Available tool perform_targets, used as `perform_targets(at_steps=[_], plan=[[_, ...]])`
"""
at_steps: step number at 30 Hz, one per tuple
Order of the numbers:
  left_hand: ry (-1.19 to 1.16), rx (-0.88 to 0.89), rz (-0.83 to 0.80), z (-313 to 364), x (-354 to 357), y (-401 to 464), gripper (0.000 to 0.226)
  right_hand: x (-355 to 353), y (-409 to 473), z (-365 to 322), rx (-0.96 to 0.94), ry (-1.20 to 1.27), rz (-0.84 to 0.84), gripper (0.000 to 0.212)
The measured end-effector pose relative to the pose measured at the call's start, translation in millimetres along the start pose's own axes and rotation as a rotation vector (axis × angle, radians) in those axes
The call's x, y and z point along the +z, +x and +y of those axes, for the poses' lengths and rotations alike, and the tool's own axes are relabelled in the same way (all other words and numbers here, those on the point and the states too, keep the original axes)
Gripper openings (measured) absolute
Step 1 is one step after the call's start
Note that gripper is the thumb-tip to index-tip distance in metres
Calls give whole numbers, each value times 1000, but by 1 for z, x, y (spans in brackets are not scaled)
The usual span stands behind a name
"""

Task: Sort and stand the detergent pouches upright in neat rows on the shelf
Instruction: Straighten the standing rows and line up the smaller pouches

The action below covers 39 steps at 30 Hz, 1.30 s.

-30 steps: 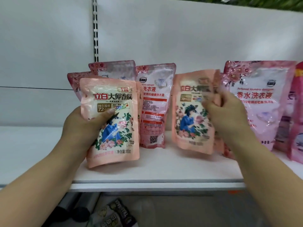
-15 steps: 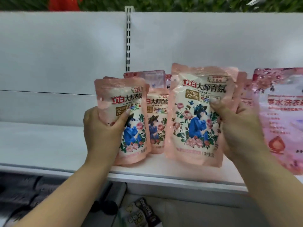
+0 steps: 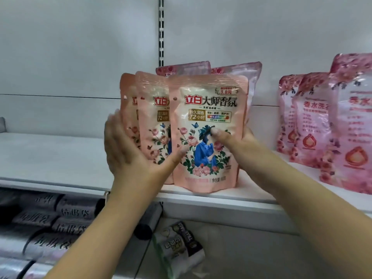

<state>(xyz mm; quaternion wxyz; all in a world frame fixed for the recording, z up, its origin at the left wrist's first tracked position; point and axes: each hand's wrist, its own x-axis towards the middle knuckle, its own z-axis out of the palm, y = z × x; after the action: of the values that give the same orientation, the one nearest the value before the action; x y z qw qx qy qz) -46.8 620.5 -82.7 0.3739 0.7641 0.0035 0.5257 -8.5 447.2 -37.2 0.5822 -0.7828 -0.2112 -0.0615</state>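
Three peach detergent pouches with a blue-dressed figure and roses stand overlapped near the front of the white shelf. My right hand grips the front pouch, thumb across its face and fingers behind. My left hand cups the left side of the two pouches behind it, fingers straight, thumb under the front pouch's lower left. Two pink rose-print pouches stand behind this stack, mostly hidden. Further pink pouches stand in a row at the right.
The shelf's slotted upright runs up the white back panel. Below the shelf lie grey rolled bag packs at the left and a black-and-white pack in the middle. The left part of the shelf is bare white.
My right hand brought its peach pouch left, in front of the other two. The left hand let go of its grip and now lies flat against the stack's side. The camera view shifted left.
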Motion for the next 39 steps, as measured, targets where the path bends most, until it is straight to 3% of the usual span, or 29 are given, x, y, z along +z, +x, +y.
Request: perform_targets(at_steps=[1, 4, 5, 7, 9, 11, 15, 18, 22, 28, 33, 36, 39], plan=[[69, 96, 15, 5, -2, -2, 115, -3, -2, 0, 5, -10, -45, 75], [272, 395, -62, 25, 0, -11, 85, -13, -7, -2, 41, 75, -112, 28], [338, 483, -96, 30, 5, -13, 78, -18, -8, -1, 50, 129, -133, 28], [444, 594, -158, 36, 19, -17, 69, -30, -8, 1, 31, 212, -114, 49], [499, 614, -209, 34, 31, -17, 64, -45, -2, 0, 11, 295, 27, 60], [515, 588, -232, 29, 37, -17, 62, -56, 13, -1, 47, 359, 175, 50], [526, 536, -224, 26, 40, -18, 62, -52, 38, -1, 159, 348, 63, 3], [549, 535, -191, 27, 41, -19, 66, -47, 47, 12, 66, 200, 143, 16], [540, 538, -179, 31, 42, -20, 64, -66, 45, 19, 27, 258, 274, 13], [545, 518, -166, 31, 43, -22, 64, -78, 30, 21, -50, 18, 560, 20], [527, 518, -159, 29, 43, -21, 65, -70, 1, 10, -123, 18, 342, 35], [505, 517, -176, 28, 43, -21, 65, -77, 0, 11, -125, 33, 321, 36], [491, 518, -179, 28, 41, -21, 63, -86, 15, 14, 80, 185, 279, 72]])
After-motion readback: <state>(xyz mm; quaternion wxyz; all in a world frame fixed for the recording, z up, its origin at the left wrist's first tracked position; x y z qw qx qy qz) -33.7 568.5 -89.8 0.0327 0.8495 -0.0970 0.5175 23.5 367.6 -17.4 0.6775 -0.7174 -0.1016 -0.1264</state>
